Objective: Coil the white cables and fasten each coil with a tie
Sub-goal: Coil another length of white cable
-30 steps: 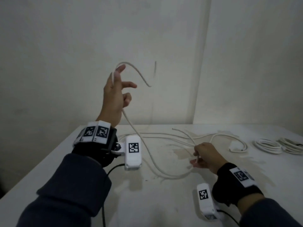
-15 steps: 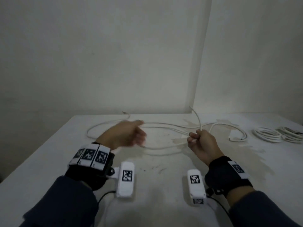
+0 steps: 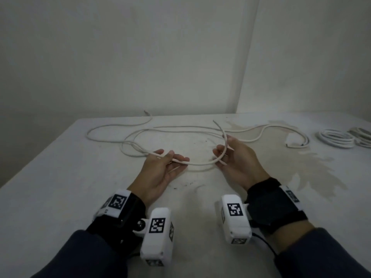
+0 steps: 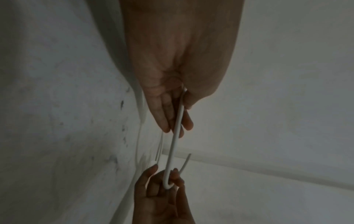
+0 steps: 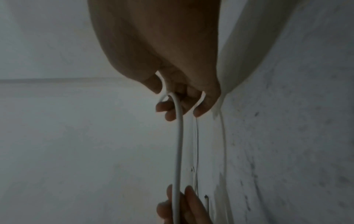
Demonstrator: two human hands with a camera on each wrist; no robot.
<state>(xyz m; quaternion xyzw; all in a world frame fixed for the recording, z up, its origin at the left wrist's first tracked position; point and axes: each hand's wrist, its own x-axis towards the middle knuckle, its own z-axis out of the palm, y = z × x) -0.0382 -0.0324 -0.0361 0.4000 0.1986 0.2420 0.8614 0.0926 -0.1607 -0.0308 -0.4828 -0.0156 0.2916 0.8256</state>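
Observation:
A long white cable [image 3: 200,163] lies in loose loops across the table [image 3: 60,187]. My left hand [image 3: 170,157] pinches it between thumb and fingers just above the table. My right hand [image 3: 222,151] grips the same cable near its free end, which curves up and away behind the hand. A short sagging span hangs between the two hands. In the left wrist view the cable [image 4: 175,144] runs from my left hand [image 4: 180,115] down to my right hand [image 4: 164,186]. The right wrist view shows my right hand's fingers [image 5: 172,112] curled round the cable [image 5: 179,144].
The rest of the loose cable [image 3: 104,137] loops toward the back left. Another white cable with a plug [image 3: 293,140] lies at the right. Coiled white cables [image 3: 335,139] sit at the far right edge. Walls close off the table's back. A stain [image 3: 311,167] marks the right side.
My left hand came down from head height to the table and now pinches the cable close to my right hand. The right hand kept its hold and turned palm inward.

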